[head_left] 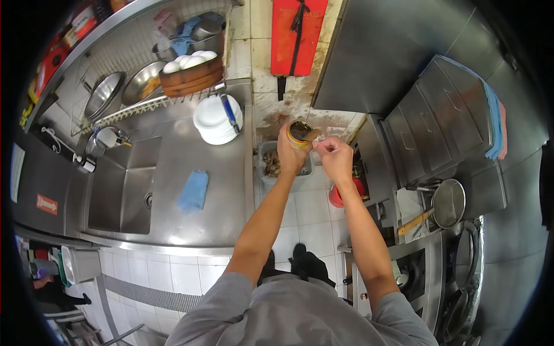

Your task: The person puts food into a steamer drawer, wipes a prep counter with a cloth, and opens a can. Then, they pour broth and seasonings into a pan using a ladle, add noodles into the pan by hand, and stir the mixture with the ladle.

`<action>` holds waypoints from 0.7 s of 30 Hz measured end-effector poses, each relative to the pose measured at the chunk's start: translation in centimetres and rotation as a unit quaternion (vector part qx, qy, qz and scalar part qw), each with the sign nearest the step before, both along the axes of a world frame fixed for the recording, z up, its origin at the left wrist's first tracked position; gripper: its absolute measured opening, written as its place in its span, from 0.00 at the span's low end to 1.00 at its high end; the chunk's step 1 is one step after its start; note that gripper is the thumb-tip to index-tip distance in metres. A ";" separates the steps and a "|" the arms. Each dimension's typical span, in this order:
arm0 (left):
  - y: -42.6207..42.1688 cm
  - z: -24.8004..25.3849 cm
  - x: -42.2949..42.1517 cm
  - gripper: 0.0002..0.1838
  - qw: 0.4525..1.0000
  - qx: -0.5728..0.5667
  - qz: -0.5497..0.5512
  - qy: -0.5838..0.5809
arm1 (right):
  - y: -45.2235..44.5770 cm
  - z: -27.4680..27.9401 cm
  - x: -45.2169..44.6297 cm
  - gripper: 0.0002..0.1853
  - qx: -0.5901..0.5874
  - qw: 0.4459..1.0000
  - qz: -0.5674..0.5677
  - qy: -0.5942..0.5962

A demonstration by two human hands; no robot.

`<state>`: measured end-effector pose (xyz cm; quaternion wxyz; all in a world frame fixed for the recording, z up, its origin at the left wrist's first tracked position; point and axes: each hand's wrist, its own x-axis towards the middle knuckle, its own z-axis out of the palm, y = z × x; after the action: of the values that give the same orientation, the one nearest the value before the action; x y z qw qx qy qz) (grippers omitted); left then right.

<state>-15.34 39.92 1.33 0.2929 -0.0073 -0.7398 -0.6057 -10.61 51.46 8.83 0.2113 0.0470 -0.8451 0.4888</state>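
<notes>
My left hand (292,153) is wrapped round a small yellow-rimmed can (299,131) with dark contents. My right hand (334,154) is just to its right, fingers pinched near a brownish piece (312,135) at the can's rim, which looks like a lid or spoon; I cannot tell which. Below my left hand, on the floor, stands a grey plastic tub (269,177) holding brownish food pieces. A red container (336,197) is partly hidden under my right forearm.
The steel counter (173,173) on the left bears stacked white plates (214,124), a blue cloth (194,191) and a sink (118,196). Eggs (190,60) sit in a brown steamer above. Right: steel drawers (424,124), a strainer (448,203) and a stove (410,277).
</notes>
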 end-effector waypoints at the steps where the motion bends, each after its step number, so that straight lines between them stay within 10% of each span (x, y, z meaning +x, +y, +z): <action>1: 0.6 0.0 -0.8 0.45 1.000 0.003 0.007 -0.012 | 0.4 -0.7 -1.2 0.09 -0.022 1.000 -0.003 -0.001; 8: 1.5 -3.0 -6.8 0.44 1.000 0.013 -0.014 0.024 | 0.9 -1.8 -6.0 0.05 0.179 0.957 0.075 0.215; 21: -0.6 -2.6 -12.5 0.36 0.983 -0.172 0.070 -0.005 | 4.7 -1.8 -22.3 0.03 0.390 0.837 0.325 0.206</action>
<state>-27.81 39.32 -1.28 0.3253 -0.0028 -0.8329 -0.4477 -32.91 56.14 7.02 0.1740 0.4969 -0.8389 0.1378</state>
